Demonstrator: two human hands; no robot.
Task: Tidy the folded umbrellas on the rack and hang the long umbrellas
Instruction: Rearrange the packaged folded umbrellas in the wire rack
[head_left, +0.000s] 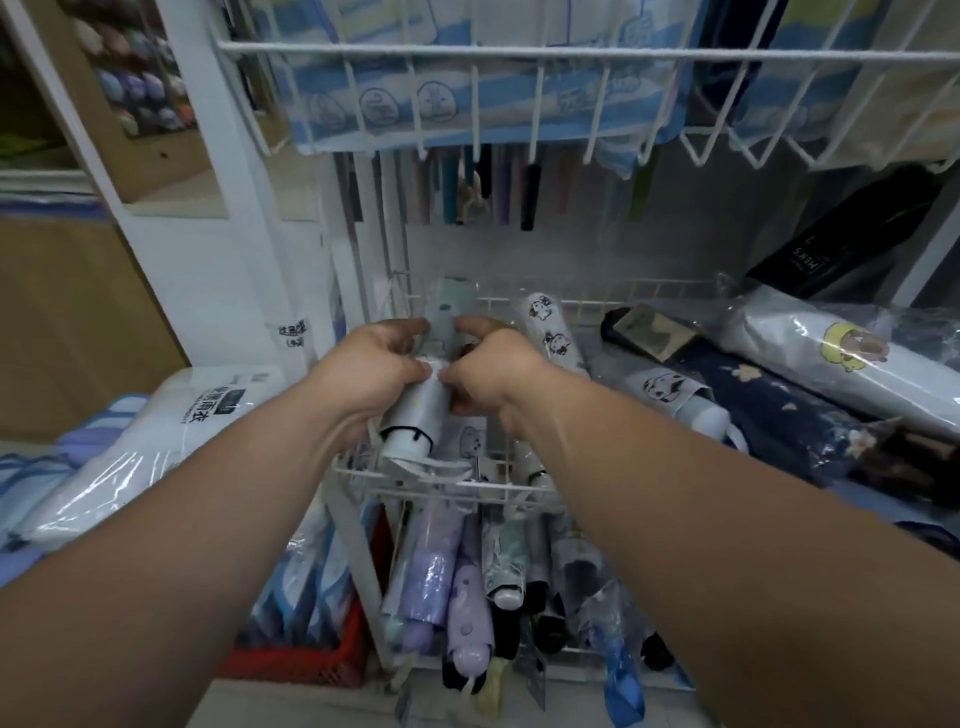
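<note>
Soft, even indoor light fills the scene, with only faint shadows. Glare streaks the clear plastic wrap (98, 483) on the left and the wrapped white umbrella (852, 358) on the right. The wide-angle lens bends the wire basket (519, 52) at the top and stretches the edges. Fine detail is slightly blurred throughout, and the far left background is out of focus.
</note>
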